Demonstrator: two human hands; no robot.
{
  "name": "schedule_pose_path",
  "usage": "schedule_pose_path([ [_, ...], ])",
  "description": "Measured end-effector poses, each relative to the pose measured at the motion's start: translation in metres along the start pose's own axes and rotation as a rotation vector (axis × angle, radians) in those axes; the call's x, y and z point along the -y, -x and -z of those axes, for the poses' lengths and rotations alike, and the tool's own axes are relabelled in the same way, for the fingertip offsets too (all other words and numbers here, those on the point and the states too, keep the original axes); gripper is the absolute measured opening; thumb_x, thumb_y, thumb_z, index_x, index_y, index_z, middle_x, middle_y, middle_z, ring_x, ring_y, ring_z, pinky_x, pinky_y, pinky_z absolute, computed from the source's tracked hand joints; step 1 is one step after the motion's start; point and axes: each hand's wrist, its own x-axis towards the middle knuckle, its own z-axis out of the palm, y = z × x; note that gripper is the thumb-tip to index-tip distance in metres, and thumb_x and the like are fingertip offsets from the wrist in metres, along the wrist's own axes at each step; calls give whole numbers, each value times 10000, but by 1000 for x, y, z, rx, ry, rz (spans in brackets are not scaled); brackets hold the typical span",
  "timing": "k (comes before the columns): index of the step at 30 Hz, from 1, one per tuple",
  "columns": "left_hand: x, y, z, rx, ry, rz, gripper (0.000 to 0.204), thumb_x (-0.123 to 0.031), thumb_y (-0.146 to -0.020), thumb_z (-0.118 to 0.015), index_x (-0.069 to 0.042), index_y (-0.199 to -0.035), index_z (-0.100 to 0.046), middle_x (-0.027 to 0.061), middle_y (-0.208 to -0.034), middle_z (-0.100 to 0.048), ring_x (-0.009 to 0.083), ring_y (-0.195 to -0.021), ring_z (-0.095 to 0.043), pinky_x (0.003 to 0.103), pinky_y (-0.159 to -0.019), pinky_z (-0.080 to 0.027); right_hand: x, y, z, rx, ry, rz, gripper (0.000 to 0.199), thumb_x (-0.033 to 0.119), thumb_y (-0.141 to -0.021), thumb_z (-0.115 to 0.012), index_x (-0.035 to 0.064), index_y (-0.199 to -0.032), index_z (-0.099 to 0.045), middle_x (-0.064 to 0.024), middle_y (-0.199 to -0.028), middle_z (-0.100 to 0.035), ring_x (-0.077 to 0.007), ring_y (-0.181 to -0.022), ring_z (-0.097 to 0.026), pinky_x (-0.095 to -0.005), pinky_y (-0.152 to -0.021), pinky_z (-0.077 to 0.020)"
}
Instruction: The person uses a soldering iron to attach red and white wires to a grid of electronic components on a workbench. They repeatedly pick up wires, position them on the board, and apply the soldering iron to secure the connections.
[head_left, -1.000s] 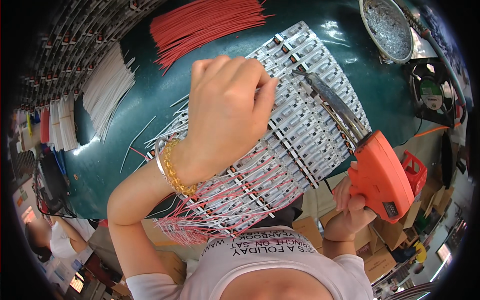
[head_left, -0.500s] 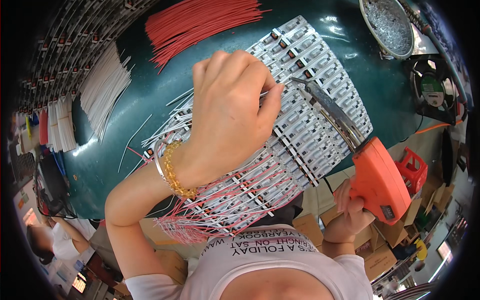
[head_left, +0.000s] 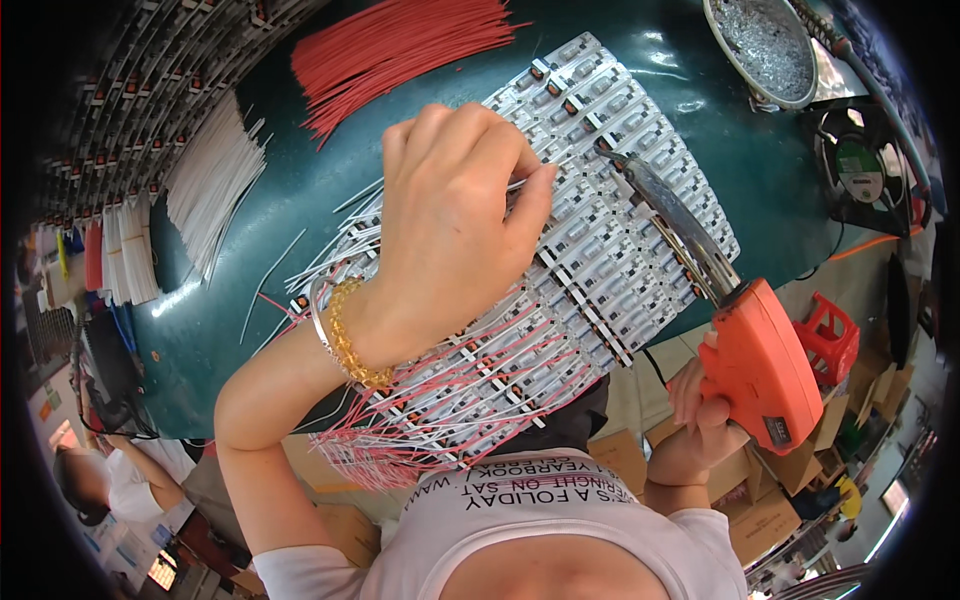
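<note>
Over a panel of small circuit boards (head_left: 640, 235) in rows, my left hand (head_left: 450, 215) is closed, thumb and forefinger pinched together. White wires (head_left: 362, 196) stick out on the left side of this hand, and a thin one shows by its fingertips. My right hand (head_left: 698, 425) grips the handle of a red soldering gun (head_left: 765, 370). Its dark tip lies over the panel, a short way right of my left fingertips; I cannot tell if it touches a board. Red and white wires (head_left: 500, 365) hang from the panel's near rows toward my lap.
On the green table (head_left: 290, 190) lie a pile of red wires (head_left: 400, 55) and a fan of white wires (head_left: 215, 190). A dish of metal bits (head_left: 765, 50) and a small black fan (head_left: 860, 170) stand at right. More boards (head_left: 150, 90) fill the far left. A red stool (head_left: 830, 340) is beyond the table edge.
The soldering gun's tip has shifted slightly right and up, away from my left fingertips. My left hand has moved a little left, its fingers still pinched.
</note>
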Motion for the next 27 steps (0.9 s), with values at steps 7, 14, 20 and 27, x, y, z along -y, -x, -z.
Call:
schedule_pose_path([
  [7, 0, -2, 2, -27, 33, 18, 93, -56, -746, -726, -44, -742, -634, 43, -820, -609, 228, -780, -546, 351, -745, -388, -8, 8, 9, -72, -18, 1, 816, 559, -830, -640, -129, -1222, -445, 22, -502, -447, -76, -388, -413, -221, -420, -373],
  [14, -13, -4, 11, -85, 55, -124, 81, -49, -730, -735, -58, -712, -657, 10, -639, -585, 183, -642, -543, 348, -780, -394, 8, 6, 7, -50, -59, -22, 807, 556, -834, -637, -128, -1217, -443, 13, -500, -455, -82, -385, -418, -225, -412, -376],
  [20, -11, -1, 7, 71, 25, 12, 115, -106, -784, -720, -78, -716, -632, -4, -630, -575, 157, -621, -517, 327, -800, -341, -25, 23, 39, -103, -44, -174, 807, 570, -836, -626, -115, -1224, -450, 21, -499, -455, -82, -385, -419, -227, -416, -381],
  [27, -13, -1, 0, 72, 19, -24, 134, -105, -790, -715, -90, -706, -612, -17, -619, -548, 158, -617, -502, 333, -775, -341, 3, 9, 8, 18, 18, -70, 770, 546, -843, -635, -103, -1212, -444, 17, -505, -465, -84, -392, -430, -234, -430, -387],
])
